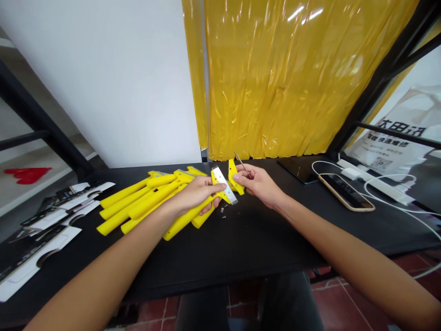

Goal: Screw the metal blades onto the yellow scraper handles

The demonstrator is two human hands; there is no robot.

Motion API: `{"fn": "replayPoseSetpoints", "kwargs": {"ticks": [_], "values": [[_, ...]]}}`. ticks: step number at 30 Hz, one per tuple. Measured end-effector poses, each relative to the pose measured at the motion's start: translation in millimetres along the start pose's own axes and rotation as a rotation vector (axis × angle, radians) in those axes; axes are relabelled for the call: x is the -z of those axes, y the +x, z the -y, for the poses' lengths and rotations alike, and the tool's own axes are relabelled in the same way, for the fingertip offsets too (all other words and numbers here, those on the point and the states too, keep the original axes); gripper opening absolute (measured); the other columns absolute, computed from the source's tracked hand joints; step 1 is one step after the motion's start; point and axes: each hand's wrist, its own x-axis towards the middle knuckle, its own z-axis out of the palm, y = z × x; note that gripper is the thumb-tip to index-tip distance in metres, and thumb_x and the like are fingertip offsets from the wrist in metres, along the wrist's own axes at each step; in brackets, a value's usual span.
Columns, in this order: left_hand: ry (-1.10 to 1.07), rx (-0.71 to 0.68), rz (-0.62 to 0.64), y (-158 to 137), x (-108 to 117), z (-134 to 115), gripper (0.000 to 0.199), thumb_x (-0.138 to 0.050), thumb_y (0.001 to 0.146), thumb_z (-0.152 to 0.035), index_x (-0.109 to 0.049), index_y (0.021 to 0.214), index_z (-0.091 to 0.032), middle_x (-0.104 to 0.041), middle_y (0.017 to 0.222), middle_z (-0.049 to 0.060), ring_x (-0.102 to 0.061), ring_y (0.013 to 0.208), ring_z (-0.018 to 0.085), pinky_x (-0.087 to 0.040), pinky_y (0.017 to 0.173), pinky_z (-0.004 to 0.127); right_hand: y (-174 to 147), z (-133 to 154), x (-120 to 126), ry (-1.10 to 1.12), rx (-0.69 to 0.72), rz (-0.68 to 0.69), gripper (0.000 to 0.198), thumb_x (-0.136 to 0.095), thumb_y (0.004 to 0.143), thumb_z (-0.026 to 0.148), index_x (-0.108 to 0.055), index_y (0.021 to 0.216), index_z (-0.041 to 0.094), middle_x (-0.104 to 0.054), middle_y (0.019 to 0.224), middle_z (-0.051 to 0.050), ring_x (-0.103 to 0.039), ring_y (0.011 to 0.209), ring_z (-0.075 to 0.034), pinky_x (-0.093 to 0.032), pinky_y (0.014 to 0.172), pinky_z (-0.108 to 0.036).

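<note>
Holding, left grip [199, 193]: you're pinching the yellow scraper [182, 223] over the table [248, 248], handle slanting down-left, blade [219, 176] crosswise.
Right grip [257, 183]: you're holding the yellow cover [232, 169] and thin rod [241, 162], just right of the blade.

Yellow handles [151, 202]: smooth plastic; blade [219, 176]: shiny metal; tabletop [248, 248]: matt; curtain [275, 92]: glossy, wrinkled plastic.

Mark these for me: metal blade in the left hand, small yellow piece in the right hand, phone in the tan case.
Metal blade [220, 177]: head view, flat face, upper half.
Small yellow piece [231, 168]: head view, upper part.
Phone [345, 191]: head view, middle of its dark screen.
</note>
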Motion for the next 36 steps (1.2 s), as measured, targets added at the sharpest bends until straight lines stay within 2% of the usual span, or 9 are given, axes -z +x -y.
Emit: {"fn": "replayPoseSetpoints", "kwargs": {"ticks": [3, 7, 10, 15, 19, 25, 29, 34, 36], "values": [[0.026, -0.008, -0.002, 1, 2, 0, 0.033, -0.059, 0.095, -0.038, -0.063, 0.072, -0.015, -0.067, 0.062, 0.005, -0.05, 0.036, 0.009, -0.041, 0.038, 0.024, 0, -2, 1, 0.068, -0.127, -0.012, 0.035, -0.085, 0.072, 0.042, -0.066, 0.089, 0.017, -0.049, 0.067, 0.006, -0.023, 0.048, -0.004, -0.012, 0.042, -0.024], [0.059, -0.017, -0.005, 2, 4, 1, 0.036, -0.058, 0.094, -0.039, -0.061, 0.067, -0.015, -0.065, 0.06, 0.005, -0.05, 0.035, 0.009, -0.04, 0.038, 0.024, -1, 0, 3, 0.145, -0.229, 0.012, 0.033, -0.086, 0.071, 0.038, -0.071, 0.093, 0.017, -0.043, 0.059, 0.008, -0.016, 0.045, -0.003, -0.009, 0.042, -0.024], [0.061, -0.024, -0.002, 3, 3, 2, 0.034, -0.056, 0.094, -0.038, -0.062, 0.07, -0.016, -0.066, 0.061, 0.005, -0.05, 0.034, 0.009, -0.038, 0.036, 0.024, -2, 2, 3, 0.151, -0.241, -0.005, 0.036, -0.088, 0.068, 0.036, -0.072, 0.095, 0.018, -0.05, 0.06, 0.007, -0.018, 0.044, -0.002, -0.009, 0.041, -0.023], [0.067, -0.016, -0.034, 4, 1, 5, 0.033, -0.048, 0.095, -0.03, -0.058, 0.066, -0.018, -0.065, 0.059, 0.004, -0.048, 0.033, 0.009, -0.036, 0.033, 0.024, -3, 0, -4, 0.034, -0.2, -0.048, 0.034, -0.09, 0.063, 0.034, -0.074, 0.087, 0.017, -0.057, 0.067, 0.004, -0.024, 0.046, -0.002, -0.013, 0.04, -0.023], [0.062, -0.021, -0.055, 6, 2, 7, 0.03, -0.048, 0.094, -0.031, -0.057, 0.068, -0.018, -0.065, 0.059, 0.004, -0.047, 0.032, 0.01, -0.035, 0.032, 0.024, -3, -1, -8, -0.054, -0.113, -0.109, 0.032, -0.089, 0.063, 0.035, -0.075, 0.084, 0.016, -0.063, 0.072, 0.001, -0.036, 0.051, -0.005, -0.025, 0.043, -0.021], [0.034, -0.001, -0.082, 5, 0, 5, 0.028, -0.047, 0.093, -0.032, -0.056, 0.07, -0.019, -0.064, 0.057, 0.005, -0.048, 0.031, 0.011, -0.034, 0.032, 0.025, 2, -11, -5, -0.075, -0.033, -0.084, 0.033, -0.09, 0.061, 0.035, -0.075, 0.085, 0.018, -0.071, 0.081, -0.001, -0.059, 0.072, -0.012, -0.049, 0.07, -0.029], [0.024, -0.009, -0.084, 4, -1, 5, 0.028, -0.043, 0.091, -0.029, -0.054, 0.068, -0.019, -0.064, 0.056, 0.006, -0.047, 0.03, 0.012, -0.033, 0.032, 0.026, 2, -15, -5, -0.108, 0.004, -0.06, 0.034, -0.087, 0.065, 0.039, -0.077, 0.089, 0.018, -0.073, 0.084, -0.002, -0.063, 0.077, -0.015, -0.05, 0.079, -0.033], [-0.018, -0.081, 0.035, 4, 2, 7, 0.038, -0.034, 0.092, -0.03, -0.055, 0.063, -0.017, -0.062, 0.054, 0.008, -0.046, 0.032, 0.012, -0.036, 0.035, 0.026, 1, -16, -8, -0.199, 0.054, -0.035, 0.033, -0.085, 0.067, 0.045, -0.075, 0.084, 0.018, -0.073, 0.08, -0.002, -0.062, 0.073, -0.015, -0.049, 0.072, -0.031], [-0.01, -0.1, 0.057, 3, 3, 6, 0.034, -0.037, 0.09, -0.028, -0.055, 0.064, -0.017, -0.063, 0.056, 0.007, -0.047, 0.033, 0.011, -0.037, 0.036, 0.025, 1, -17, -9, -0.226, 0.073, -0.045, 0.035, -0.085, 0.067, 0.047, -0.073, 0.081, 0.018, -0.071, 0.077, -0.001, -0.06, 0.07, -0.014, -0.048, 0.069, -0.03]]}}
